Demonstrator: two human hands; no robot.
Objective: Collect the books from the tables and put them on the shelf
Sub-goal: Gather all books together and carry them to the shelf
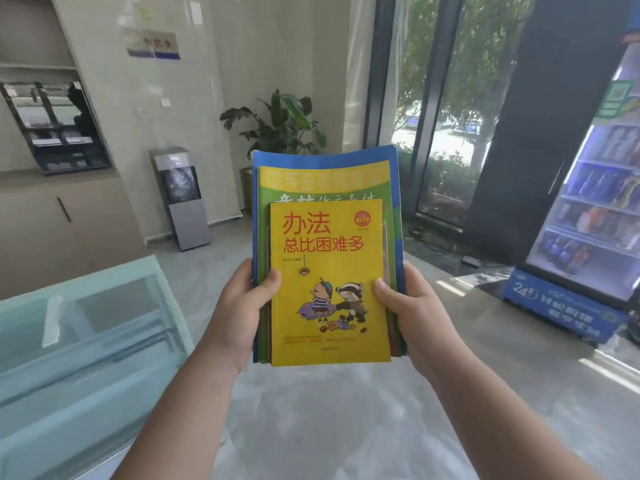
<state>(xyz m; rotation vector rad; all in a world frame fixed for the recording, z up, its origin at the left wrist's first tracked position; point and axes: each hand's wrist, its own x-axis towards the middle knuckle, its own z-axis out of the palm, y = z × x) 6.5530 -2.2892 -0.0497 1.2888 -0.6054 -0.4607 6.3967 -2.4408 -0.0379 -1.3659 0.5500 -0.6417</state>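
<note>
1. Both hands are gripping a stack of books [329,258] from its two sides, holding it out in front of the body above the pale floor [311,427]
2. Left hand [242,306] is clasping the stack's left edge, with its thumb pressing on the top cover and its fingers hidden underneath
3. Right hand [412,306] is clasping the right edge the same way, thumb lying on the cover
4. Topping the stack is a small yellow book [329,282] showing red Chinese characters and a cartoon child beside a badger
5. Lying under it are a larger green book [325,188] and, at the bottom, a still larger blue book [325,159], their far ends showing beyond the yellow one
6. A glass-topped table [79,341] is standing at the lower left
7. A potted plant [277,123] is standing by the far wall, beside tall windows [440,109]
8. A lit drinks vending machine [588,209] is standing at the right
</note>
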